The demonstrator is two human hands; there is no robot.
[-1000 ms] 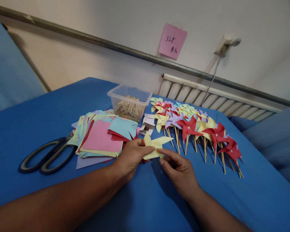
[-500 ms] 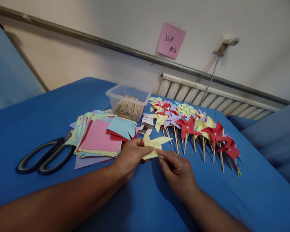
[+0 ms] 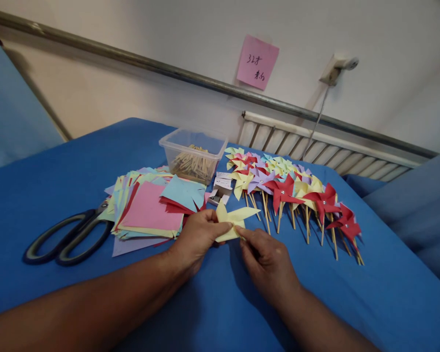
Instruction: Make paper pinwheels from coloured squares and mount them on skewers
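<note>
Indoor light dim, soft; a broad, soft-edged shadow lies on the blue cloth (image 3: 220, 313) just left of the right hand (image 3: 267, 256). Yellow paper (image 3: 238, 215) fairly clear; curtain (image 3: 18, 107) at left soft. Wide-angle stretch lengthens the left forearm (image 3: 95, 303); far right corner darkened.

Between the fingers (image 3: 254, 238) we see matt yellow paper (image 3: 241, 213). Left of them lie matt paper sheets (image 3: 152, 206) and scissors with plastic handles (image 3: 87, 220); beyond the fingertips, a smooth, clear plastic box (image 3: 169, 155) of wooden sticks (image 3: 194, 164), their finish perhaps rough. Beneath, matt blue cloth (image 3: 212, 298).
</note>
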